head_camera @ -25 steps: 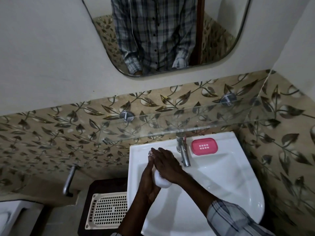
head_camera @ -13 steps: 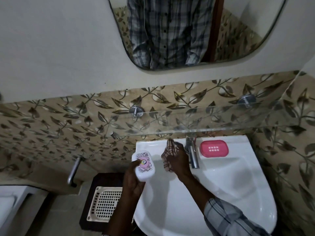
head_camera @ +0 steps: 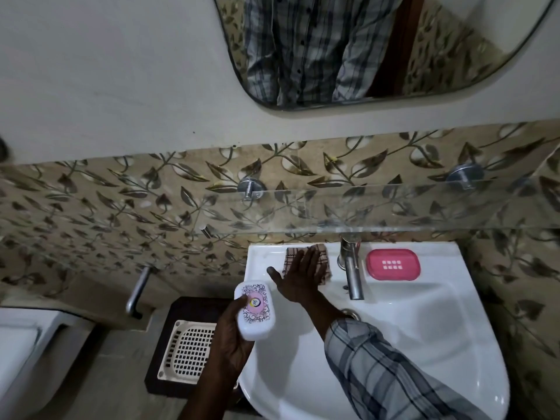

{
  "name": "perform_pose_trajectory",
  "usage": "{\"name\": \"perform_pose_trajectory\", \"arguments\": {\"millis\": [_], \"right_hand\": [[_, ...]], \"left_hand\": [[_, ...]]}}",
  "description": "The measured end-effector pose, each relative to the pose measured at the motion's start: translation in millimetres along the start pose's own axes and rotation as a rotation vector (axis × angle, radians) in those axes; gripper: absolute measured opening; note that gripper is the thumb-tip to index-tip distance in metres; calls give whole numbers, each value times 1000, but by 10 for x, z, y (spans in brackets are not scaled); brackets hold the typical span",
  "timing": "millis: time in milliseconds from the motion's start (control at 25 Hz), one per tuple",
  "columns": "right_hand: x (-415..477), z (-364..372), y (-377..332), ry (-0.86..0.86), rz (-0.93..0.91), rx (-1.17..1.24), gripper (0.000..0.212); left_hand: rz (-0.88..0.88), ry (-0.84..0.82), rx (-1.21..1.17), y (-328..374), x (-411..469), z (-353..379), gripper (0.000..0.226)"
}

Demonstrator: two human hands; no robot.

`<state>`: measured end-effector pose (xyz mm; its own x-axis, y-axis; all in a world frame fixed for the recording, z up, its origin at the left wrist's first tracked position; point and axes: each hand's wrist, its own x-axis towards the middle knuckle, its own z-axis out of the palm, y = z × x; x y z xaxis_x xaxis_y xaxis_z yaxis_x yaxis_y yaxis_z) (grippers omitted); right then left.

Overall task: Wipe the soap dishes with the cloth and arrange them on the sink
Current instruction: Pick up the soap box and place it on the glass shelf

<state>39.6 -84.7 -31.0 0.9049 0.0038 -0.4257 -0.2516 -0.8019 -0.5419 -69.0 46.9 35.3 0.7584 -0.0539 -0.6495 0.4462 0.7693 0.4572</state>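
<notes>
My left hand (head_camera: 231,338) grips a white soap dish (head_camera: 255,310) with a pink patterned lid, held over the sink's left edge. My right hand (head_camera: 298,275) lies flat with fingers spread on a checked brown cloth (head_camera: 321,256) resting on the white sink's (head_camera: 424,328) back ledge, left of the tap. A pink soap dish (head_camera: 392,264) sits on the ledge to the right of the tap.
A chrome tap (head_camera: 351,269) stands mid-ledge. A glass shelf (head_camera: 394,207) juts out above the sink. A cream perforated basket (head_camera: 189,350) sits on a dark stool left of the sink. A mirror (head_camera: 378,47) hangs above, and a toilet (head_camera: 21,359) stands far left.
The hands came apart from wiping the white dish. My left hand carried the dish left, and my right hand laid the cloth flat on the back ledge.
</notes>
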Motion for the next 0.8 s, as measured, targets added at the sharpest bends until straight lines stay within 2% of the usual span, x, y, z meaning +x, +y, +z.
{"name": "perform_pose_trajectory", "arguments": {"millis": [80, 200, 240, 320, 400, 440, 520, 600, 680, 720, 800], "right_hand": [[-10, -250, -39, -48, 41, 246, 86], [-386, -615, 66, -178, 69, 989, 46], [-560, -664, 127, -248, 72, 1134, 34], [-846, -706, 301, -220, 31, 1144, 16], [-1020, -775, 421, -37, -27, 1084, 33], [-1073, -820, 425, 12, -64, 1047, 41], [-1142, -944, 449, -8, -149, 1006, 49], [-1171, -1093, 508, -36, -235, 927, 46], [-1108, -1242, 652, 150, -220, 814, 26], [-1035, -1317, 765, 295, -127, 809, 17], [-850, -1424, 1077, 497, 212, 941, 7]], "left_hand": [[1, 31, 2, -37, 33, 72, 36], [74, 57, 23, -112, 109, 284, 36], [134, 67, 113, -172, 141, 347, 35], [242, 90, 421, -340, 217, 435, 31], [292, 90, 715, -507, 183, 553, 37], [259, 58, 758, -551, 172, 586, 44], [136, -14, 720, -587, 208, 685, 51], [43, -51, 621, -594, 261, 777, 52], [-7, -29, 434, -581, 295, 842, 51], [-26, -19, 350, -569, 300, 858, 52], [-49, -16, 240, -533, 298, 840, 54]]}}
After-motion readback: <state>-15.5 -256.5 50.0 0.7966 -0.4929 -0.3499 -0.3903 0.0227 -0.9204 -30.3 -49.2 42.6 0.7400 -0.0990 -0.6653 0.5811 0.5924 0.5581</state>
